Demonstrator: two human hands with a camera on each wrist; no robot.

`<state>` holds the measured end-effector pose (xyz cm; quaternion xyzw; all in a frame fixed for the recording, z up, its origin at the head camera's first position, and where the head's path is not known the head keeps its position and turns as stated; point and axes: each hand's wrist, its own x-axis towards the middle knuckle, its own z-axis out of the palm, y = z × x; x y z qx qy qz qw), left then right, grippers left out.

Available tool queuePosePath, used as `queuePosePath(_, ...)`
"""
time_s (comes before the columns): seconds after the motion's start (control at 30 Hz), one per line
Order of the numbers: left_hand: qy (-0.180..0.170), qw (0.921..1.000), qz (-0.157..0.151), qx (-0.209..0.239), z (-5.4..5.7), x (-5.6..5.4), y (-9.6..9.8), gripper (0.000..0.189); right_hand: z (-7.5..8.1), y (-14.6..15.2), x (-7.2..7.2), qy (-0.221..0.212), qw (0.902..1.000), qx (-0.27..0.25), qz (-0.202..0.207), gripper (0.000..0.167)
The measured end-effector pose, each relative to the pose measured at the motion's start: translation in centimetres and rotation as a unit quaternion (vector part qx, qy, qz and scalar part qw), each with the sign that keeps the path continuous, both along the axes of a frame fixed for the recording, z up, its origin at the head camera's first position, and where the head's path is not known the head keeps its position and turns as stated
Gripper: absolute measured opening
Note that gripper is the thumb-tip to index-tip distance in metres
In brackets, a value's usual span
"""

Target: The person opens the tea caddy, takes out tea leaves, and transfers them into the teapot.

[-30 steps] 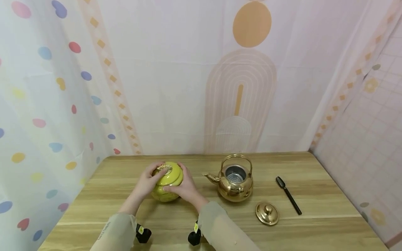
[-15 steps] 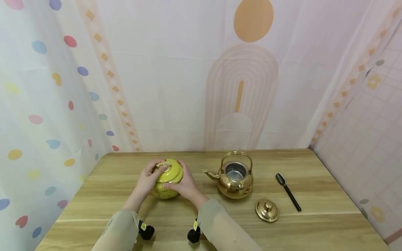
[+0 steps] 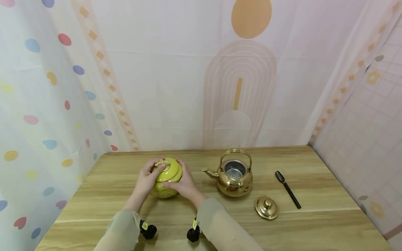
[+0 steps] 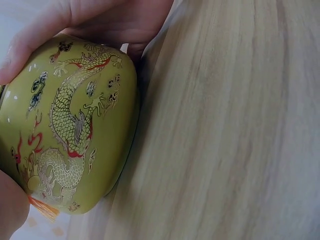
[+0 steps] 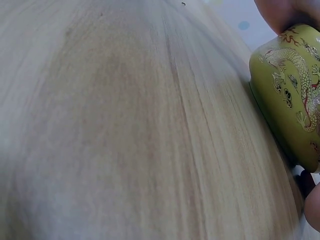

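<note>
Both hands are on a round yellow lidded jar (image 3: 166, 191) painted with dragons, which stands at the left of the table. My left hand (image 3: 147, 177) holds its left side, the thumb reaching over the lid (image 3: 172, 170) near the braided gold-coloured top piece (image 3: 163, 163). The right side is gripped by my right hand (image 3: 186, 180), with its thumb across the front below the lid. The lid sits on the jar. In the left wrist view the dragon pattern on the jar (image 4: 75, 120) shows closely, with an orange tassel (image 4: 45, 207) beside it.
Right of the jar stands a gold teapot (image 3: 235, 184), uncovered, with a strainer (image 3: 235, 171) inside and its spout toward the jar. Its gold lid (image 3: 266, 207) lies in front of it. A black spoon (image 3: 288, 190) lies farther right. Patterned curtains surround the wooden table (image 3: 323, 223).
The head view has shifted slightly, so the things on the table appear a little higher. Both hands keep their hold on the jar, with no other clear movement.
</note>
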<state>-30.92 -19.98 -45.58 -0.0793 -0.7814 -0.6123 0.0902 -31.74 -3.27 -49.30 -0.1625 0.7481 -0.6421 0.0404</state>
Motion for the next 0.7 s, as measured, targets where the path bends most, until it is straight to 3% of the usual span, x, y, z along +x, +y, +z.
queuePosePath(0.57,-0.002,0.9999,0.006,0.015,-0.24,-0.12,-0.05,0.042,-0.28,-0.02,-0.03,-0.002,1.0,-0.009,0.0,0.103)
queuePosePath(0.7,-0.011,0.9989,0.015,0.042,-0.23,-0.07,-0.02,0.043,-0.2,-0.08,-0.06,0.001,0.9999,-0.012,-0.001,0.102)
